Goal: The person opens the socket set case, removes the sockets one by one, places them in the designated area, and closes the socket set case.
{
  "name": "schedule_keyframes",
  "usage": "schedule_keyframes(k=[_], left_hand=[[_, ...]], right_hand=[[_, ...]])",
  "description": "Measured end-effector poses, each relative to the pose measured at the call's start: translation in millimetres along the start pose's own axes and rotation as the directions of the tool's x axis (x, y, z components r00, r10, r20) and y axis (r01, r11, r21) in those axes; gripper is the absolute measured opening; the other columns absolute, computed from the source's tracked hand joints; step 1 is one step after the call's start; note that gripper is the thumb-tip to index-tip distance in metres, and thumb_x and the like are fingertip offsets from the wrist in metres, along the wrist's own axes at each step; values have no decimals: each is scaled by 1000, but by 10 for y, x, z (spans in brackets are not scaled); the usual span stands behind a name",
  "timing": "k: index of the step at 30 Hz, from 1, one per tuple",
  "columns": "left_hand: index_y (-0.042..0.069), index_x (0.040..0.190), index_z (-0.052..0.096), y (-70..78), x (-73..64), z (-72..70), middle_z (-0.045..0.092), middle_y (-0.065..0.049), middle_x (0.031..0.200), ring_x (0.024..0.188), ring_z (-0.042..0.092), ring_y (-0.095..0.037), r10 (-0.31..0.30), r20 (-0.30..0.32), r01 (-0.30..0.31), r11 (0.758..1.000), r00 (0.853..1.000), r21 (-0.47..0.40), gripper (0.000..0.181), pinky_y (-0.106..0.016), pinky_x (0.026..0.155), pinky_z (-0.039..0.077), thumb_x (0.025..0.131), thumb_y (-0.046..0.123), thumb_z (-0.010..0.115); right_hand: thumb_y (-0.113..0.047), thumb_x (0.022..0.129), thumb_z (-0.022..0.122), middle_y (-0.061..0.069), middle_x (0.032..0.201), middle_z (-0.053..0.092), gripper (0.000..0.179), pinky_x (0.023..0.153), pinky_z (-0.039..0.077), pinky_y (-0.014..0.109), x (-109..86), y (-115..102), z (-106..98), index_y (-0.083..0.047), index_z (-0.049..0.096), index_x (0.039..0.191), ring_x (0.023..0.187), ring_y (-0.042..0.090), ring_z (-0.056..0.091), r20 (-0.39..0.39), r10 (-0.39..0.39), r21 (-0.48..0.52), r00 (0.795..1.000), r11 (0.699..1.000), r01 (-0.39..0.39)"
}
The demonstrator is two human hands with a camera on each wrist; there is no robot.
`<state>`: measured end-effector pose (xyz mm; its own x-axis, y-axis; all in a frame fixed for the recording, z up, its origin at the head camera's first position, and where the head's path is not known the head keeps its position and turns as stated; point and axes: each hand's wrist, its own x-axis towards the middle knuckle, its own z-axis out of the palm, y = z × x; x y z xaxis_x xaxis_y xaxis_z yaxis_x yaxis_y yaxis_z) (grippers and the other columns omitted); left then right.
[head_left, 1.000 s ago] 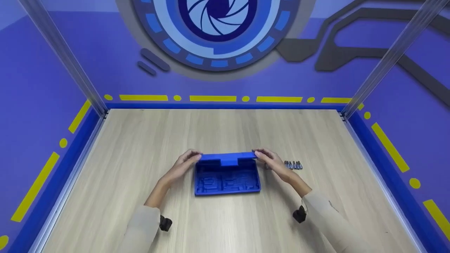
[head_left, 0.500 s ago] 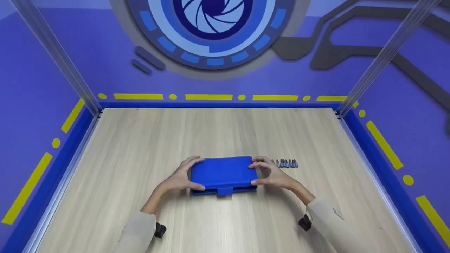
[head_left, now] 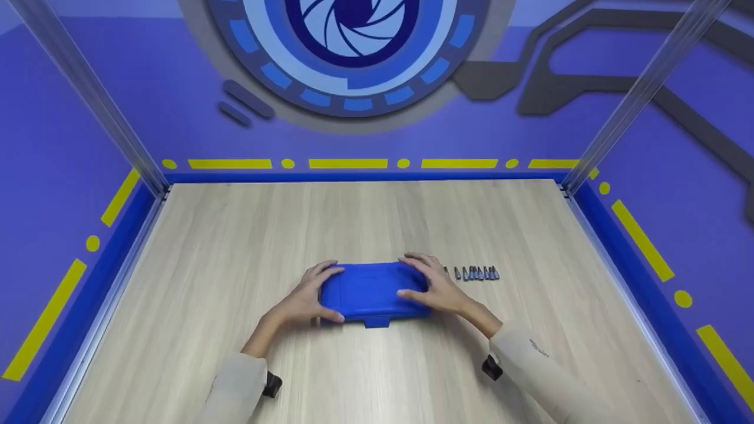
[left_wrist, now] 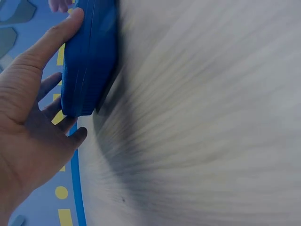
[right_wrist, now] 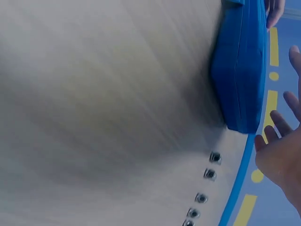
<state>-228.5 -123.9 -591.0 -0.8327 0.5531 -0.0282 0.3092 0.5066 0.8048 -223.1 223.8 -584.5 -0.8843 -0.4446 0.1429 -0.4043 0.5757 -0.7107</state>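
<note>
A blue plastic case (head_left: 368, 290) lies on the table with its lid down and its latch tab (head_left: 377, 322) facing me. My left hand (head_left: 300, 297) holds the case's left end, its thumb at the front edge and its fingers at the back. In the left wrist view, that thumb touches the case (left_wrist: 89, 56) while the other fingers reach behind it. Over the right end, my right hand (head_left: 439, 287) spreads its fingers and thumb. From the right wrist, a gap shows between this hand (right_wrist: 282, 155) and the case (right_wrist: 240, 70).
A row of several small metal socket-like pieces (head_left: 480, 273) sits on the table just right of the case. The wooden table (head_left: 235, 229) is bounded by blue-purple panels (head_left: 377, 138) at the back and sides.
The case's lid has swung down from standing open to covering the base, and its front gap has narrowed. My right hand has since shifted left over the lid; the left stays at its end.
</note>
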Motion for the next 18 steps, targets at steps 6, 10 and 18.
schedule_keyframes(k=[6,10,18], left_hand=[[15,154,43,-38,41,4,24,-13,168,155,19,-44,-10,-24,10,1000,1000,4,103,-69,119,25,69,34,96],[16,155,43,-57,73,-5,23,-11,170,156,18,-43,-20,-28,20,1000,999,16,103,-69,120,24,69,36,95],[17,154,45,-98,122,-56,26,-11,169,155,22,-42,-14,-43,15,1000,999,27,103,-67,121,25,67,39,96]], right_hand=[[-50,84,80,21,166,31,91,121,16,71,124,-20,108,-12,41,157,155,48,20,100,-39,-95,994,994,49],[-56,79,82,25,168,22,102,122,12,72,184,-17,175,-14,36,160,155,51,15,152,-25,-222,988,973,59],[-71,66,83,23,167,26,118,123,18,68,274,-19,304,-21,33,161,153,48,24,115,-25,-447,993,891,74]])
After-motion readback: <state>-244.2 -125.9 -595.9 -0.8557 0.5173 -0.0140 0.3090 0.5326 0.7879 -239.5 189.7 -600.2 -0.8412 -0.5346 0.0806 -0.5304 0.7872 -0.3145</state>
